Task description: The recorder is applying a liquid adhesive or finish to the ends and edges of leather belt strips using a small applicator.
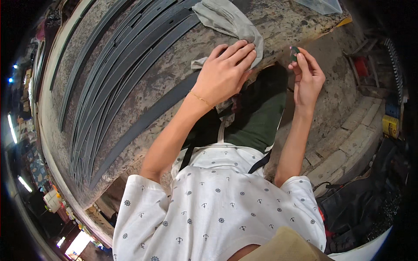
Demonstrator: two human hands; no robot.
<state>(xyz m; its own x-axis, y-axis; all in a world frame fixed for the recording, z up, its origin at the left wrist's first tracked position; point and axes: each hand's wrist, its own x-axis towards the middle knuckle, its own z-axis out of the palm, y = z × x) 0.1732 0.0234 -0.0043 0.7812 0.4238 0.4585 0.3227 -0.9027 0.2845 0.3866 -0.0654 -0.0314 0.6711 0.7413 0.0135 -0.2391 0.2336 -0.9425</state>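
Note:
My left hand is over a crumpled grey cloth, fingers curled together on it, thumb mostly hidden. A long dark strap runs beneath that hand; whether the fingers touch it, I cannot tell. My right hand is raised to the right of the cloth, pinching a small dark green piece between thumb and fingers. Several long dark grey straps with stitched edges lie side by side in curves on the stained worktop, left of my hands.
A translucent plastic item is at the worktop's far right. Below it are stone or brick blocks, a red object in a wooden frame, a yellow container and black material. My legs in dark green trousers are under my arms.

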